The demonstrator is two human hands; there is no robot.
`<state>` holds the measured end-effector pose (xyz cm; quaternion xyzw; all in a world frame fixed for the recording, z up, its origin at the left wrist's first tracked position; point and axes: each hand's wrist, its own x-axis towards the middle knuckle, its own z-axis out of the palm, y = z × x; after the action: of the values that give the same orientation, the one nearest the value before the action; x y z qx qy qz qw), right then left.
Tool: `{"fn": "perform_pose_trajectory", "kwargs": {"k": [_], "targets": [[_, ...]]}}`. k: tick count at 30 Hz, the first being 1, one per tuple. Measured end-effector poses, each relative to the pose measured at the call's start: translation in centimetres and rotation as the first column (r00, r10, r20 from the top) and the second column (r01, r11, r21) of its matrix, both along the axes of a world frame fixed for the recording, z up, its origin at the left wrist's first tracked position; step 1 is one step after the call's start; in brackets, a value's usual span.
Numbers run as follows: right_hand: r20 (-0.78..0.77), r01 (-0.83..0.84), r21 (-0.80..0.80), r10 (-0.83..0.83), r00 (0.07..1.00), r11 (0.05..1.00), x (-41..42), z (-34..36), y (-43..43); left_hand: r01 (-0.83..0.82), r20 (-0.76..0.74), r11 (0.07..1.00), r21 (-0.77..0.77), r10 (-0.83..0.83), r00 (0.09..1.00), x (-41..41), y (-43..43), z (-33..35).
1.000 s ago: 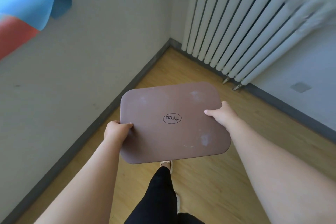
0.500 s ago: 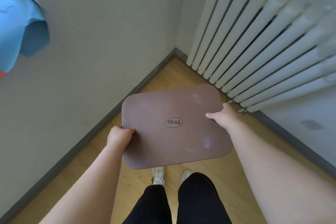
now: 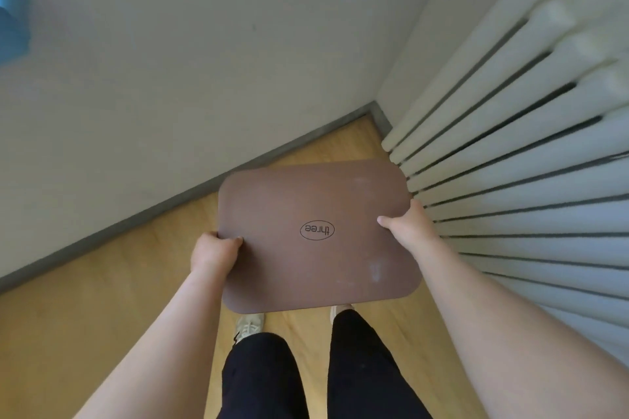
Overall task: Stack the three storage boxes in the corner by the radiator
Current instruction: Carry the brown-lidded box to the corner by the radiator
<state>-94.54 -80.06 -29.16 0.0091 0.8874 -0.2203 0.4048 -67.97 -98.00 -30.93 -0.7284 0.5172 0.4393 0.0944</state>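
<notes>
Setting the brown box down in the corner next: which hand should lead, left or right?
Neither alone, probably. The left hand and right hand grip opposite edges of the brown box. If one leads, right: it is on the radiator side, nearer the corner.

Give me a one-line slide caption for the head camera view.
Both hands, left and right, carry a brown lidded storage box toward the floor corner beside the white radiator.
</notes>
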Motion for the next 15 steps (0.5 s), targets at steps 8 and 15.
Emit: {"fn": "perform_pose_trajectory", "kwargs": {"k": [8,15], "targets": [[0.004,-0.101,0.025,0.101,0.995,0.995,-5.5,-5.5,-2.7,-0.191,-0.032,0.982,0.0,0.191,0.981,-3.1,1.4,-5.2],[-0.003,-0.103,0.045,0.103,0.995,0.994,-8.5,-17.9,-6.5,-0.231,-0.034,0.97,-0.075,0.229,0.973,-5.8,-1.1,-16.7]]}}
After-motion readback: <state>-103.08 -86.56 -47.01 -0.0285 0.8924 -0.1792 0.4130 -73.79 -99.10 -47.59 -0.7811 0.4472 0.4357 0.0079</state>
